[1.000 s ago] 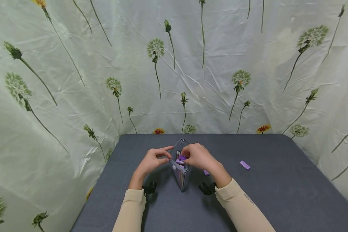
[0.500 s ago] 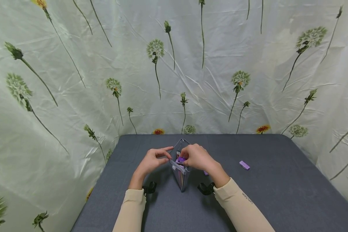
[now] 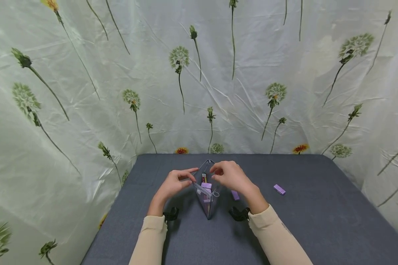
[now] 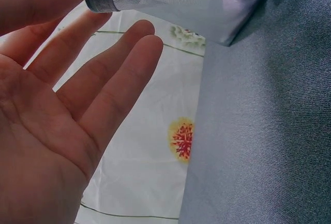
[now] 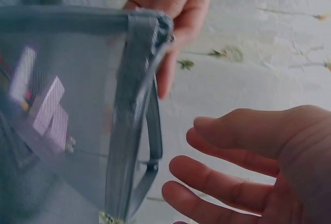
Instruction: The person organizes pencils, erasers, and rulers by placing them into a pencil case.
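Observation:
A see-through grey mesh zip pouch (image 3: 202, 189) stands on the table with its mouth spread. My left hand (image 3: 174, 184) pinches the pouch's near-left rim between thumb and finger; its other fingers are spread in the left wrist view. Just right of the mouth is my right hand (image 3: 231, 176), holding nothing, its relaxed fingers (image 5: 212, 175) apart from the rim in the right wrist view. Inside the pouch lie small purple rectangular blocks (image 3: 206, 185) and a slim striped item (image 3: 204, 177), partly hidden by the mesh.
Two more purple blocks lie on the dark grey table (image 3: 318, 221): one block (image 3: 235, 195) close beside the right wrist, another block (image 3: 279, 189) farther right. A flower-printed curtain (image 3: 252, 66) hangs behind the table and along its sides.
My right hand has let go of a purple block inside the pouch and lifted slightly up and right, out of the mouth. The left hand keeps its pinch on the rim.

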`<state>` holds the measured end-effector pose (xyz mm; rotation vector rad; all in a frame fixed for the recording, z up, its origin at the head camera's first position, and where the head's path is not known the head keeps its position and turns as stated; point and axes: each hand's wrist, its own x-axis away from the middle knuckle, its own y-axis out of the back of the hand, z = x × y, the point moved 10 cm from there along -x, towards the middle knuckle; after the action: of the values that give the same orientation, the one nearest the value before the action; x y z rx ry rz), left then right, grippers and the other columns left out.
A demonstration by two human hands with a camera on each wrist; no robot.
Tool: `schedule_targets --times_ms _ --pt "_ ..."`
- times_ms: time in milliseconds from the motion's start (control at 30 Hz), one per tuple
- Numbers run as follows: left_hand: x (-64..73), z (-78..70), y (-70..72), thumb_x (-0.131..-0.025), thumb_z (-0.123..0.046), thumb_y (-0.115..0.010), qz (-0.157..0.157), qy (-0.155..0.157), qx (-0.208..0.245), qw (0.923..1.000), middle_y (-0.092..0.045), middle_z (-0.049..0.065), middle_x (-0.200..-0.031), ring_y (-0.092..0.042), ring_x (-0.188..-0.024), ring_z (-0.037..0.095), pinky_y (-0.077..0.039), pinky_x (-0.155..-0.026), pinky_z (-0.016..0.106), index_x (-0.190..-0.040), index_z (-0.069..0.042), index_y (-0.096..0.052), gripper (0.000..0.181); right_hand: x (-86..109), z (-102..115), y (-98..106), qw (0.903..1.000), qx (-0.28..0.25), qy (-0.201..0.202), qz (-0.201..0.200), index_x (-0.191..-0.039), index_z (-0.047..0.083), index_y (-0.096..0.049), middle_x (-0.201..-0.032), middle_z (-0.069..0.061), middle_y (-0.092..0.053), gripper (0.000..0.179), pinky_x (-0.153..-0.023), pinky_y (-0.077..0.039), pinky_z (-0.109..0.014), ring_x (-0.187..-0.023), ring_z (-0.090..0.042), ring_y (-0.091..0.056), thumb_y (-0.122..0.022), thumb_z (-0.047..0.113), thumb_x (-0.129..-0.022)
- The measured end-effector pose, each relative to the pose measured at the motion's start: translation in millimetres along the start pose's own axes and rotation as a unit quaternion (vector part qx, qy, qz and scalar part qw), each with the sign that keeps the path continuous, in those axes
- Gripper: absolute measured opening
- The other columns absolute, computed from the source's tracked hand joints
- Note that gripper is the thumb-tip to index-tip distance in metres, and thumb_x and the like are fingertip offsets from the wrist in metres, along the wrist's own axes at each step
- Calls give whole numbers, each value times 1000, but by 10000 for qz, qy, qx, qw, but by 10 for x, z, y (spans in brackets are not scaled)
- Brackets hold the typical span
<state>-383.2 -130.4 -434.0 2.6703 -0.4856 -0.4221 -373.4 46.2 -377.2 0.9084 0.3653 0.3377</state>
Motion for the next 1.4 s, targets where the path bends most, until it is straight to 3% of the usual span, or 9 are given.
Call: schedule_targets --times_ms 267,533,667,800,1000,1133,1300,1400 --pt "3 19 -17 -96 -1 -60 -14 49 -47 10000 -59 -5 -141 -51 -134 21 -45 -78 38 -95 -7 -78 19 168 -268 224 9983 -177 -190 -527 -106 16 -77 -92 6 -71 15 -73 -55 -37 -83 -10 -66 -75 14 -91" --pt "20 -8 -52 -99 -13 -65 -17 -33 78 10000 -59 1 -142 -57 -127 33 -50 -90 45 -95 -5 -77 15 279 -615 260 9965 60 -756 -355 -104 15 -77 -89 3 -71 14 -68 -54 -39 -80 -15 -66 -76 18 -91" --pt "35 -20 -73 -99 -13 -66 -127 -6 -49 9999 -60 1 -141 -58 -126 29 -52 -91 46 -95 -3 -76 15 332 -799 263 9945 150 -1012 -209 -102 15 -76 -89 1 -71 12 -64 -52 -38 -77 -16 -65 -76 18 -90" --pt "58 -14 -87 -97 -12 -69 -225 133 -142 9996 -61 -2 -140 -58 -126 27 -53 -92 45 -93 -4 -77 12 357 -905 254 9947 54 -1023 -121 -104 13 -75 -89 -1 -71 14 -64 -52 -37 -75 -16 -65 -76 17 -90" --pt "79 -8 -107 -95 -16 -72 -203 250 -63 9995 -60 -5 -140 -55 -130 29 -53 -95 46 -94 -3 -77 14 353 -1015 183 9953 47 -965 -42 -104 11 -75 -85 0 -70 16 -63 -51 -36 -74 -15 -63 -77 16 -88" --pt "69 -1 -100 -95 -16 -72 -271 295 -90 9992 -61 -8 -138 -57 -128 28 -53 -93 45 -91 -9 -77 9 336 -1063 111 9959 135 -896 6 -105 9 -76 -84 1 -70 20 -65 -51 -36 -75 -14 -63 -78 17 -87" --pt "58 28 -89 -94 -20 -73 -421 509 -182 9976 -62 -10 -136 -64 -115 16 -54 -90 41 -92 -9 -76 12 331 -1107 -62 9936 338 -987 422 -108 7 -75 -87 0 -70 24 -67 -52 -38 -75 -15 -63 -78 18 -87" --pt "54 34 -92 -94 -23 -73 -487 555 -207 9971 -62 -6 -137 -66 -110 16 -55 -87 41 -93 -5 -76 18 338 -1123 -160 9911 432 -1077 648 -109 7 -75 -90 -2 -69 27 -70 -52 -39 -77 -16 -62 -80 19 -86"
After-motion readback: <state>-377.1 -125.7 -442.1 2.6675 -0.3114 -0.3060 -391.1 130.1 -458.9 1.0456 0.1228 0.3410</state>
